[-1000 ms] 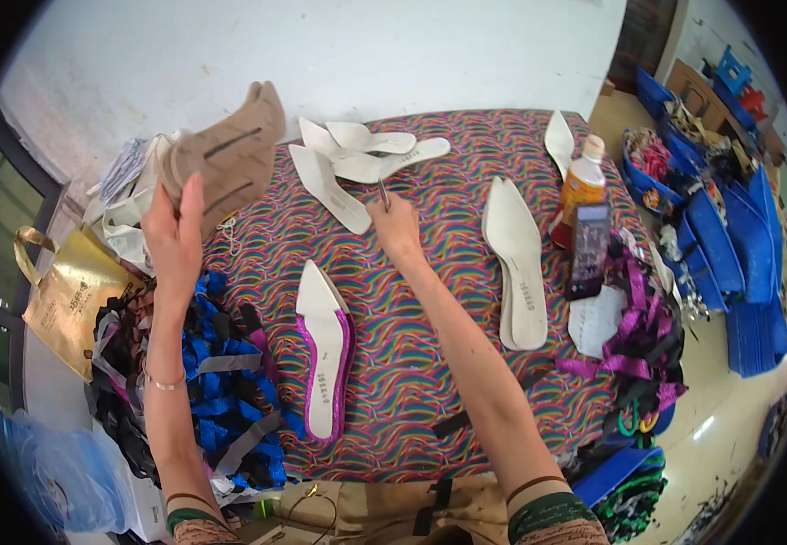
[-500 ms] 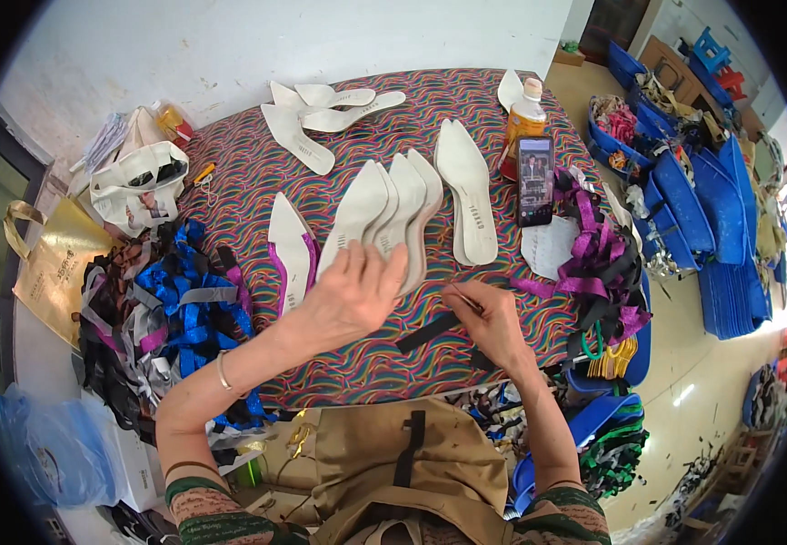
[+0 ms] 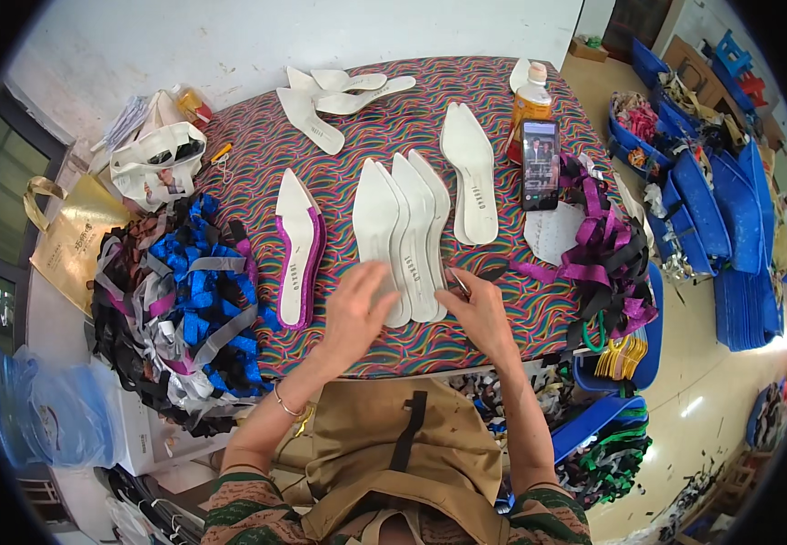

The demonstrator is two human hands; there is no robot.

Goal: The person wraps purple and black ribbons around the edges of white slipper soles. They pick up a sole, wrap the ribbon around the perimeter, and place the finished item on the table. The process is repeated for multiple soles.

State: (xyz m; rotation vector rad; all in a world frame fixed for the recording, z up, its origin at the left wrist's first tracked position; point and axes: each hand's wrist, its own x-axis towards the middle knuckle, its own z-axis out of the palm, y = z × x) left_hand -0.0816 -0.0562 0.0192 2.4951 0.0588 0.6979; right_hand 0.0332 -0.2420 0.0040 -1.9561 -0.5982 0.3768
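White pointed shoe insoles (image 3: 419,213) lie in overlapping stacks at the middle of the table, in front of me. My left hand (image 3: 357,304) is at the lower left edge of these insoles, fingers loosely stretched and touching the nearest one. At their lower right side is my right hand (image 3: 477,313), thumb and fingers pinched around a thin dark thing that I cannot make out. A dark flat piece (image 3: 495,272) shows just beyond this hand. Left of my left hand lies a stack of purple-edged insoles (image 3: 299,250). Another white insole pair (image 3: 469,173) rests to the right.
Several insoles (image 3: 312,123) lie at the back. A bottle (image 3: 528,100) and a phone (image 3: 540,163) stand at the right, by purple and black strips (image 3: 598,245). Blue, grey and black strips (image 3: 189,300) heap at the left edge. Blue baskets (image 3: 739,209) crowd the floor.
The white stacks have shifted toward me and sit more evenly. My left hand has drawn back from their top to their side. The black strip beside my right hand no longer shows there.
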